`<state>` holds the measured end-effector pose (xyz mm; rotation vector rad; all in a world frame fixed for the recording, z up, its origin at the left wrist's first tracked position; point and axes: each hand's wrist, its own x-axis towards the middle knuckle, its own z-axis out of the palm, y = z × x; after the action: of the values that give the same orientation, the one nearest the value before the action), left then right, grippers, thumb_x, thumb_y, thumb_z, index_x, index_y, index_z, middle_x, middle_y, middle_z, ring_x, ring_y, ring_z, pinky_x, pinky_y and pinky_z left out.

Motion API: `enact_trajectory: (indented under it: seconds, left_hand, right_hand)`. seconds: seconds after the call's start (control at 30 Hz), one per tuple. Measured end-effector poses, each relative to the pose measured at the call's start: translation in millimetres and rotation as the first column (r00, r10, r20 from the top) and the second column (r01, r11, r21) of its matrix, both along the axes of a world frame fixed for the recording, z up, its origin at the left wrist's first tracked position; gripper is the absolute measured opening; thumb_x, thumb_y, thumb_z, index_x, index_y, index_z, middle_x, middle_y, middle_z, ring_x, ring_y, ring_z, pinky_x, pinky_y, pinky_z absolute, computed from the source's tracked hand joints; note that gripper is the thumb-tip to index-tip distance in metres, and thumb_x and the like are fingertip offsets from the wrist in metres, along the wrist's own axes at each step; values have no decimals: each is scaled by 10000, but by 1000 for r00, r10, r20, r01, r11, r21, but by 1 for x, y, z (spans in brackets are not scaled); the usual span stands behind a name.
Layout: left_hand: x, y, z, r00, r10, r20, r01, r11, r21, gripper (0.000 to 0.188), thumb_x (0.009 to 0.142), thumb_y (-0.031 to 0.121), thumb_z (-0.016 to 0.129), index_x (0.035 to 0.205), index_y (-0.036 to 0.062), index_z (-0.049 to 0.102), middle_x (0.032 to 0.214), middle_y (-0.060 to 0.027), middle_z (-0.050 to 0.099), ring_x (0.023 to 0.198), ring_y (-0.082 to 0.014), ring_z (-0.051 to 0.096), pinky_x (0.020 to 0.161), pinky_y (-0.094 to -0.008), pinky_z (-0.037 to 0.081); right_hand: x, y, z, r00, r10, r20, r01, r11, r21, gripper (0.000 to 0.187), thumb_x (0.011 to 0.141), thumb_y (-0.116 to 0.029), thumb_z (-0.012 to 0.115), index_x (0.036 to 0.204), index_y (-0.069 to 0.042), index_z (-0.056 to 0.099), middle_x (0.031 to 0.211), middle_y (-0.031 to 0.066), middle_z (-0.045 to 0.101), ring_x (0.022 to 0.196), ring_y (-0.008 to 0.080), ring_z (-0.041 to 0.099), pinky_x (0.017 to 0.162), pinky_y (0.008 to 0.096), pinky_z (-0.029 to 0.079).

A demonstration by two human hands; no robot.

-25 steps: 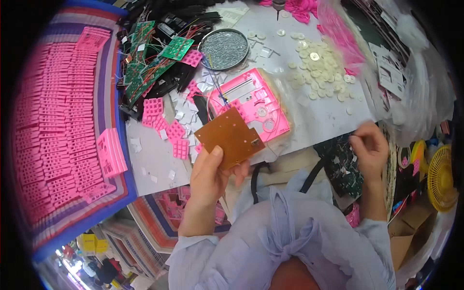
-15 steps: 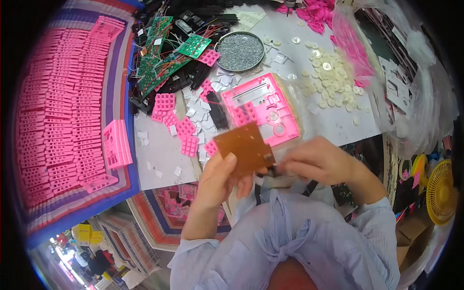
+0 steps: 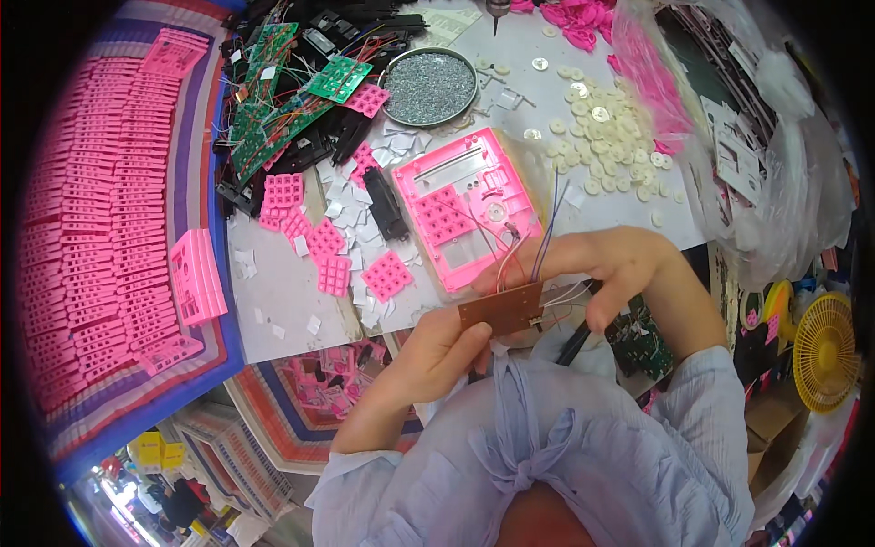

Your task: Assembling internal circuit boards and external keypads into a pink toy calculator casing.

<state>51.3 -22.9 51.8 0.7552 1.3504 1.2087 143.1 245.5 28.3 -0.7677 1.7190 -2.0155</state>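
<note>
From the head view I see my left hand (image 3: pixel 437 351) pinching the near left edge of a brown circuit board (image 3: pixel 501 308), held almost flat just above the near edge of the table (image 3: pixel 273 292). My right hand (image 3: pixel 611 269) closes over the board's right end from above, fingers curled around it and the thin wires (image 3: pixel 538 237) that rise from the board toward the far side. So both hands are clamped on the board, neither one free. Just beyond the board, on the table, lies the pink calculator shell (image 3: pixel 465 205), open side up, and the wires seem to run to it. Left of the shell lie pink key pads (image 3: pixel 387 273) and a black strip (image 3: pixel 385 202); farther off sit a round dish of screws (image 3: pixel 428 87), green circuit boards (image 3: pixel 301 100) and a scatter of white discs (image 3: pixel 602 128). I judge this as the fitting step: the board is being turned and lined up over the shell. The next move calls for keeping the wires slack and untangled while lowering the board squarely into the shell.
</note>
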Motion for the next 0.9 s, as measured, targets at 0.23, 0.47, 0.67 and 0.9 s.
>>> enact_trajectory:
  seconds: [0.23, 0.47, 0.67, 0.9]
  left_hand:
    - [-1, -9, -16, 1000, -26, -15, 25, 998, -62, 357, 1068, 194, 394, 1263, -7, 615, 776, -17, 619, 631, -81, 540, 583, -247, 452]
    - [0, -10, -25, 998, 62, -21, -63, 996, -55, 317, 1062, 183, 403, 1157, 39, 668, 687, -12, 568, 612, -103, 525, 585, -280, 439]
    - [-3, -10, -28, 992, 107, 71, -95, 984, -152, 347, 1084, 239, 381, 1283, 25, 569, 763, -25, 625, 632, -83, 545, 578, -267, 445]
    - [2, -13, -45, 847, 248, 471, -200, 968, -151, 495, 1078, 312, 431, 1465, 7, 376, 1249, -163, 618, 787, -165, 651, 690, -283, 553]
  right_hand:
    - [-22, -6, 11, 998, -53, 34, 43, 966, 256, 547, 855, -302, 779, 1284, -1, 623, 1199, 114, 665, 1007, 197, 620, 806, 329, 516]
    - [-34, -13, 14, 971, -87, 224, 29, 967, 253, 416, 887, -129, 737, 1268, 2, 638, 1136, 103, 673, 879, 166, 602, 782, 331, 495]
    - [-37, -27, 4, 931, -177, 318, 122, 975, 186, 453, 873, -145, 704, 1303, -21, 640, 1051, 68, 703, 840, 119, 621, 744, 296, 510]
    - [-57, -24, 17, 909, -377, 177, 278, 865, 417, 315, 911, -48, 641, 1221, -11, 683, 1037, 55, 715, 957, 101, 650, 822, 279, 538]
